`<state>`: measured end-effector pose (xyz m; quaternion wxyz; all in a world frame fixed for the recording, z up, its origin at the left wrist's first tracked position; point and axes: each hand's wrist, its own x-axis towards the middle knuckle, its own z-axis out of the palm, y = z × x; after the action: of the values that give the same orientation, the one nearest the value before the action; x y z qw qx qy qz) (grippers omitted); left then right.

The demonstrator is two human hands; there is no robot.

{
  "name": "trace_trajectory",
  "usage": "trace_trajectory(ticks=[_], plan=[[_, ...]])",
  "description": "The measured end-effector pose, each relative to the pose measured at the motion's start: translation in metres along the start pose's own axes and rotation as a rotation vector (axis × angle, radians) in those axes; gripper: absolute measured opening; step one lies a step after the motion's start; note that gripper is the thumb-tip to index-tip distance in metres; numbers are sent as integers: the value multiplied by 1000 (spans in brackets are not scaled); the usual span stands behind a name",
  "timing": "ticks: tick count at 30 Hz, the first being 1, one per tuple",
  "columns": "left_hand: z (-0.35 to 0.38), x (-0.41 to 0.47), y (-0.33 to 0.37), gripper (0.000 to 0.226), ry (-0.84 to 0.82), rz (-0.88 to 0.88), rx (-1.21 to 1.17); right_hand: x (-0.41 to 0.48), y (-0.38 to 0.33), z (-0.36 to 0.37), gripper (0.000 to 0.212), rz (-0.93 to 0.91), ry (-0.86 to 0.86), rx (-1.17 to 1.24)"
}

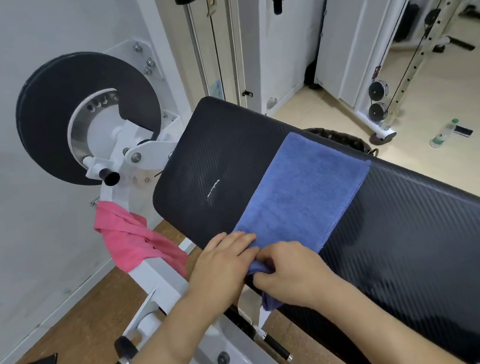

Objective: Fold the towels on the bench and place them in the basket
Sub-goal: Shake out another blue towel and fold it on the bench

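The blue towel (299,196) lies flat across the black padded bench (416,237), running from the far edge to the near edge. Its near end hangs over the edge.

The left hand (223,260) rests on the towel's near left corner, with the fingers straight and pressed together, flat on the cloth. The right hand (293,274) is just beside it and touching it. Its fingers are curled and pinch a bunched fold of the towel's near edge. A tail of cloth hangs below that hand.

The dark rim of the basket (343,138) shows behind the bench's far edge, just past the towel's far end. What it holds cannot be seen.

A pink towel (138,240) is draped in a twist over the white frame (154,279) to the left of the bench, below a large black disc (48,119).

Markings: a small white mark (213,189) sits on the bench pad left of the blue towel, but it cannot be read. A plastic bottle (444,133) with a green cap lies on the pale floor to the right, well apart from the bench. Its label is too small to read.
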<state>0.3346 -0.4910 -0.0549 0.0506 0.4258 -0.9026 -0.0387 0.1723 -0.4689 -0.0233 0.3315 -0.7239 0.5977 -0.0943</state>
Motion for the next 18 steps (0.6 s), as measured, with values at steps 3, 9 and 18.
trace_trajectory(ticks=[3,9,18], plan=[[2,-5,-2,34,20,97,67,2,8,-26,21,43,-50,217],[7,-39,0,31,-90,237,214,1,31,-51,40,138,146,330],[-52,26,-3,28,-194,56,-399,-23,25,-60,104,64,-50,468]])
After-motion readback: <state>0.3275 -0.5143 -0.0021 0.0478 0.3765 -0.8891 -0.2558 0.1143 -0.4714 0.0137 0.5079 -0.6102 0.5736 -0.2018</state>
